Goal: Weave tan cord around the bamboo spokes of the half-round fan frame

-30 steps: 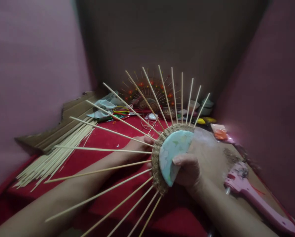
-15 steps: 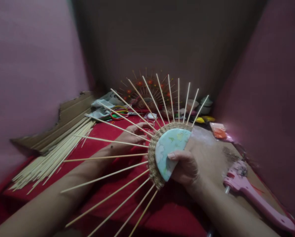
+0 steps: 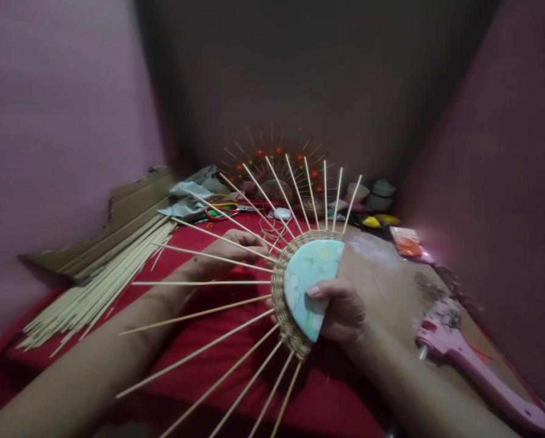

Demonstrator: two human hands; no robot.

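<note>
Above red cloth (image 3: 327, 389): right hand (image 3: 343, 310) grip clenched on half-disc (image 3: 309, 277); left hand (image 3: 236, 246) grip unclear.

Two bare forearms come in from the bottom edge, no sleeves, no watch or bracelet showing. The left hand (image 3: 236, 246) is bare, half hidden behind thin sticks. The right hand (image 3: 343, 310) shows a short, plain thumbnail; rings, if any, can't be made out in this dim light.
</note>
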